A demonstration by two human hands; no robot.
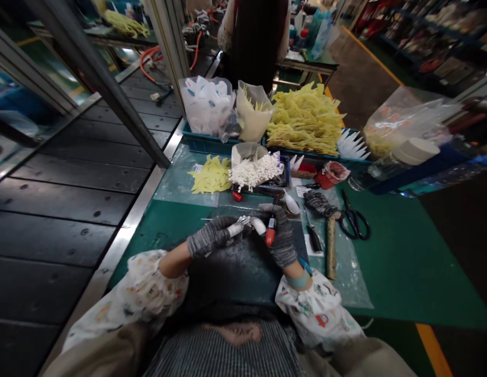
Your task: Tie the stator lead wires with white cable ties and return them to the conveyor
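Note:
Both hands wear grey knitted gloves and meet over a dark mat (235, 272) at the bench's front. My left hand (214, 235) is closed on a white cylindrical part (234, 229) with small metallic pieces at its right end. In my right hand (280, 235) is a small red-capped tube (270, 230), pointing toward my body. A curved white piece (258, 225) lies against the fingers of that same hand, close to the metallic pieces. Some fingertips are hidden behind these parts. Just beyond the hands sits a red cap (237, 196).
Right of the hands lie a screwdriver (314, 235), a hammer (330, 246) with a wrapped head and black scissors (355, 222). White-tipped sticks (255, 172), yellow pieces (306, 118) and a clear jar (396, 162) stand behind. A conveyor (70, 193) runs left; a person (255, 42) is opposite.

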